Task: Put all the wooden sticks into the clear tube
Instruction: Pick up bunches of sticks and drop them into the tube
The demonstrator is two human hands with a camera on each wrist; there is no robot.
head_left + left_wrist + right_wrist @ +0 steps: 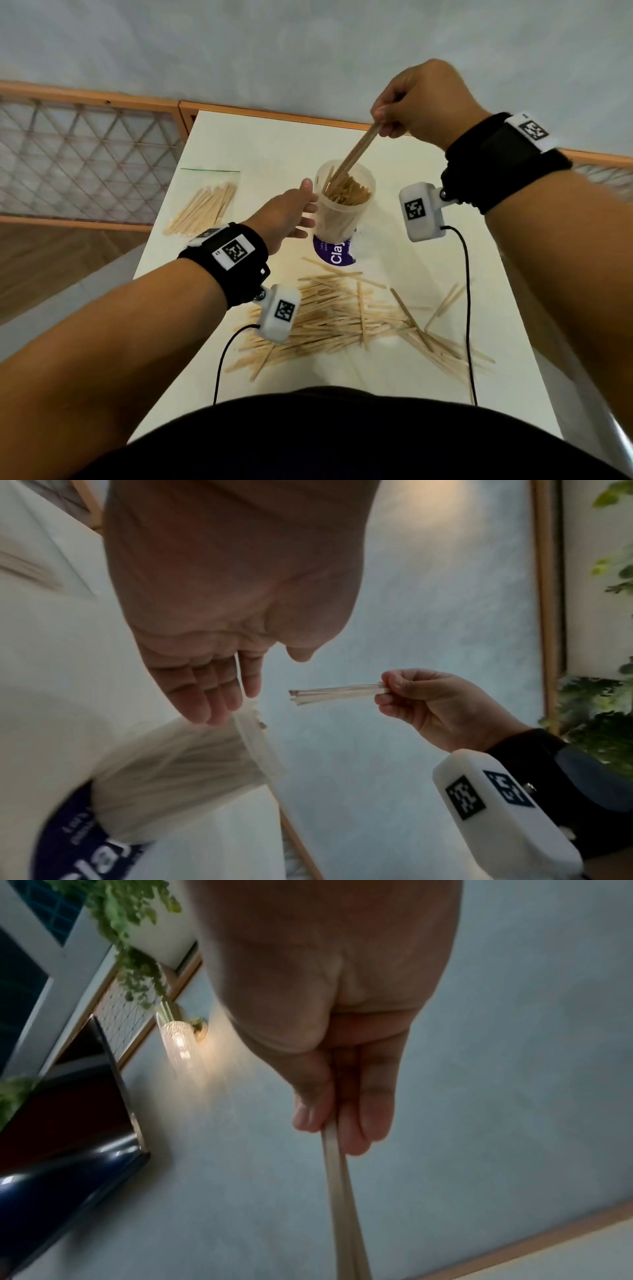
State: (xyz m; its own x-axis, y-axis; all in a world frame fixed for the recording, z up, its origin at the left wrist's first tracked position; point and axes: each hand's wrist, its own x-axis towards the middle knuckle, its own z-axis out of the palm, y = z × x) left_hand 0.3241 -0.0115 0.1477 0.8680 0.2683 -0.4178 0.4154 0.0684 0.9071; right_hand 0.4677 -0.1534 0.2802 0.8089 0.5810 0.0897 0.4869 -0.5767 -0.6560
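A clear tube (342, 212) stands upright mid-table, packed with wooden sticks. My right hand (388, 120) pinches a small bunch of sticks (356, 154) above it, slanted, with their lower ends inside the tube's mouth. In the right wrist view the bunch (342, 1204) runs down from my fingers (342, 1123). My left hand (301, 214) is at the tube's left wall with fingers straight and thumb by the rim; the left wrist view shows its fingers (205, 691) beside the tube (178, 764). A loose pile of sticks (342, 322) lies on the table in front of me.
A clear bag with more sticks (202, 209) lies at the table's left. A purple round label (334, 257) sits under the tube. The white table (496, 274) ends at a wooden rail behind; wrist camera cables hang over the stick pile.
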